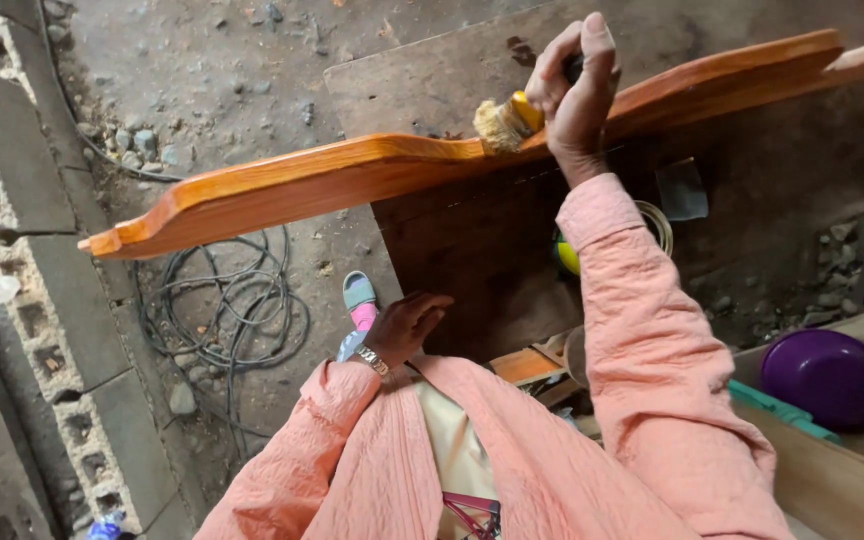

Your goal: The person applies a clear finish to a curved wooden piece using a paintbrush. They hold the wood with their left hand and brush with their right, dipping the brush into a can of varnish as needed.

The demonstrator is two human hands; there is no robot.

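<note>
- My right hand (574, 88) fists the brush (508, 121): light, bristles soft, gripped at the handle.
- Plank (352, 178) at 12 o'clock: stiff, glossy, likely slippery.
- Left hand (404, 326) loosely spread, empty.

Brush (505, 122) on plank (282, 185), cable coil (227, 310) below.

Brush handle (524, 108) inside right hand (574, 90)

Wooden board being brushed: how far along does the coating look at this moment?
Mostly done on the visible face: the wooden board shines glossy orange from its left tip to the far right. In hand: the right hand presses a paintbrush on the top edge near mid-length. The left hand hangs free. The far end and hidden faces cannot be judged.
</note>
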